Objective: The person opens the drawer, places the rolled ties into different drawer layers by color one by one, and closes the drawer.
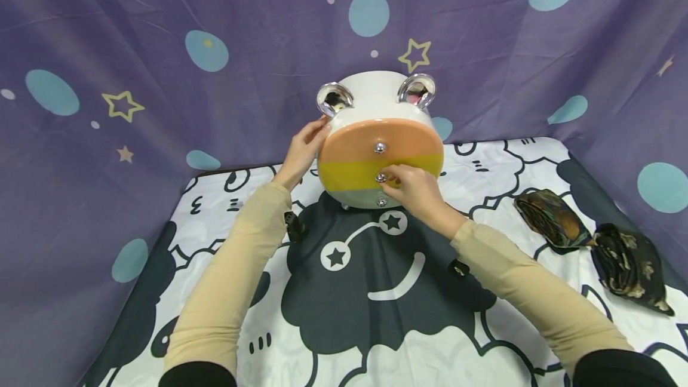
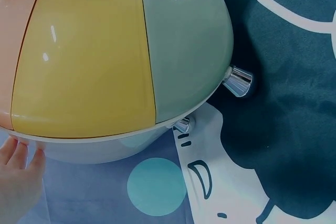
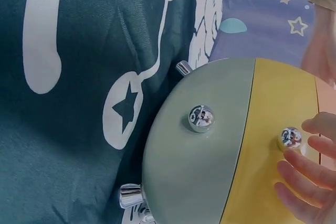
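Observation:
A small rounded cabinet (image 1: 376, 97) with a white body and two silver ring ears has an orange, a yellow (image 2: 84, 61) and a green (image 3: 199, 161) drawer front, each with a round silver knob. My right hand (image 1: 416, 193) is at the yellow drawer, thumb and forefinger pinching its knob (image 3: 290, 138); the other fingers spread over the yellow front. Against the cabinet's left side my left hand (image 1: 306, 151) rests with extended fingers (image 2: 20, 153). All the drawer fronts lie flush.
Two folded dark patterned cloth bundles (image 1: 553, 220) lie on the right of the black-and-white cartoon cover (image 1: 484, 166). A purple curtain (image 1: 269, 28) with stars and blue ovals hangs close behind the cabinet. Short silver feet (image 2: 239, 81) hold the cabinet up.

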Demonstrator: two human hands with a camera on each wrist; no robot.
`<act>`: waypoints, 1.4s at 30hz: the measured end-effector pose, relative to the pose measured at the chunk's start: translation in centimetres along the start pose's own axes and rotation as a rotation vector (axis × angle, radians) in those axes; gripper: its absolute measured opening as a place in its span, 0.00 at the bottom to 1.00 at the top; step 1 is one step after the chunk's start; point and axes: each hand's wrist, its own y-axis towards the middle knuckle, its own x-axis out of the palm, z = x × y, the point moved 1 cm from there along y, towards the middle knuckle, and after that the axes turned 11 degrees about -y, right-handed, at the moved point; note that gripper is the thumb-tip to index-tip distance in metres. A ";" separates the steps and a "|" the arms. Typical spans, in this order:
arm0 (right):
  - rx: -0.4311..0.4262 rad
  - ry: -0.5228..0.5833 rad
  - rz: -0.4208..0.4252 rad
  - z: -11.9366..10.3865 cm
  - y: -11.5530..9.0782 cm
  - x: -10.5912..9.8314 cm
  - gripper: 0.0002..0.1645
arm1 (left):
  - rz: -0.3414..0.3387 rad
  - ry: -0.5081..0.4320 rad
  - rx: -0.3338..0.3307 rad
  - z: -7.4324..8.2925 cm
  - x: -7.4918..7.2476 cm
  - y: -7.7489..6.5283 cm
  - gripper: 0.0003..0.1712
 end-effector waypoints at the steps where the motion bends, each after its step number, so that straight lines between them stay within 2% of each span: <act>1: 0.003 -0.004 0.000 0.0 0.0 0.1 0.10 | 0.000 0.002 0.004 0.0 0.0 0.0 0.26; 7: 0.011 -0.012 0.004 0.2 -0.1 0.4 0.10 | 0.002 0.000 0.025 -0.1 0.0 0.0 0.26; 19: 0.010 -0.012 0.012 0.4 0.1 1.1 0.10 | 0.000 0.028 0.011 0.0 -0.1 0.0 0.27; 26: 0.034 0.007 -0.017 0.2 0.4 1.4 0.09 | -0.002 0.029 0.003 -0.1 -0.1 -0.1 0.27; 38: 0.091 -0.087 -0.027 -0.3 1.0 1.6 0.15 | 0.007 0.027 0.015 -0.1 0.0 0.1 0.26; 42: 0.114 -0.099 -0.025 -0.5 1.3 1.6 0.12 | 0.005 0.022 0.014 -0.1 0.0 0.1 0.26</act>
